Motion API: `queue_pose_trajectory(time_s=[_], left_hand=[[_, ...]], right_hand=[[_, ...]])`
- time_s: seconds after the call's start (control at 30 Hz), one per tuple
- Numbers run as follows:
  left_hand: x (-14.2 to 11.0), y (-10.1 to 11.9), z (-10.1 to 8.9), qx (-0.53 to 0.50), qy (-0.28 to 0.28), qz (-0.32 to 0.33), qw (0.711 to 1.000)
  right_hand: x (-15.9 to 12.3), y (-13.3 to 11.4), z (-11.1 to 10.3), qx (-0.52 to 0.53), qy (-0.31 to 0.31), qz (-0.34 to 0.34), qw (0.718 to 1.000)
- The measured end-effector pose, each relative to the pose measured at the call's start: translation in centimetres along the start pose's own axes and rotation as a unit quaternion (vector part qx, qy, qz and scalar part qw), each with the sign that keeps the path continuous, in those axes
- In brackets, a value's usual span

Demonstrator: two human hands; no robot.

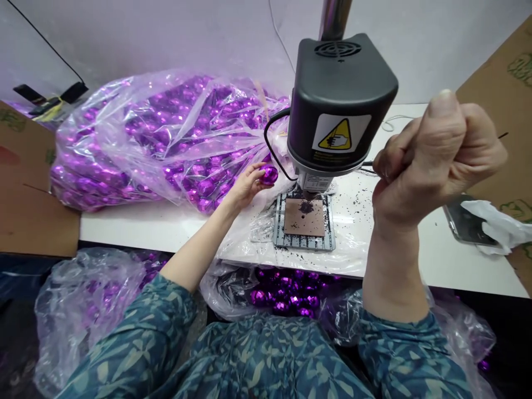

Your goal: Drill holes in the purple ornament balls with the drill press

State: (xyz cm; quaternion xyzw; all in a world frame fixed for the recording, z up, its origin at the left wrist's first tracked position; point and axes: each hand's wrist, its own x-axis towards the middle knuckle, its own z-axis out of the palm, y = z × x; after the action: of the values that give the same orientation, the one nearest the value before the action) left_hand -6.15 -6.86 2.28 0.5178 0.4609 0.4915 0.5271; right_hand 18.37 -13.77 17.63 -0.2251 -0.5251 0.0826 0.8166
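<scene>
My left hand (248,187) pinches a shiny purple faceted ball (269,175), held just left of a bench drill press (343,100). My right hand (440,149) is closed in a fist around the dark lever (368,164) at the machine's right side; most of that lever is hidden by the fingers. Below the drill head sits a slotted metal base (305,242) with a square brown board (293,219) on it. Dark shavings (306,206) are heaped on the board by a small hole, and more are scattered over the table.
A large clear bag (166,138) full of purple balls lies at the left. Another open bag with purple balls (286,291) is below the table's front edge. A phone (469,221) and crumpled white tissue (502,221) lie at right. Cardboard boxes (31,194) flank the table.
</scene>
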Motion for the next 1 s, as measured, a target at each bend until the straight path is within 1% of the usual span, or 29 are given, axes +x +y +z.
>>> queue_pose_trajectory(time_s=[0.07,0.13,0.23,0.33,0.5,0.63,0.77,0.9,1.0], left_hand=[[-2.2,-0.1,0.1,-0.105,-0.024,-0.04,0.993],[-3.9,-0.4,0.5,-0.159,-0.038,-0.068,0.984],[-5.7,-0.9,1.4,-0.17,-0.063,-0.078,0.98],[-6.7,-1.1,2.3,-0.169,-0.087,-0.072,0.979],[-7.5,-1.3,3.5,-0.184,-0.111,-0.089,0.973],[-7.8,-1.6,4.4,-0.202,-0.108,-0.108,0.967],[-8.1,-1.9,4.7,-0.216,-0.115,-0.133,0.961],[-8.3,-2.5,4.5,-0.198,-0.107,-0.124,0.967],[-8.0,-3.3,4.7,-0.15,-0.092,-0.088,0.98]], right_hand=[[0.0,0.1,0.1,0.009,0.008,-0.009,1.0],[0.0,0.1,0.2,0.02,0.013,-0.01,1.0],[-0.1,-0.2,0.2,0.021,0.01,0.011,1.0],[-0.2,-0.4,0.2,0.022,0.007,0.019,1.0],[-0.4,-0.2,0.1,0.028,0.005,-0.001,1.0],[-0.5,-0.1,0.0,0.028,0.005,-0.011,1.0],[-0.5,-0.1,0.0,0.023,0.001,-0.014,1.0],[-0.6,-0.2,0.1,0.029,0.006,-0.016,0.999],[-0.6,-0.2,0.1,0.011,0.01,-0.01,1.0]])
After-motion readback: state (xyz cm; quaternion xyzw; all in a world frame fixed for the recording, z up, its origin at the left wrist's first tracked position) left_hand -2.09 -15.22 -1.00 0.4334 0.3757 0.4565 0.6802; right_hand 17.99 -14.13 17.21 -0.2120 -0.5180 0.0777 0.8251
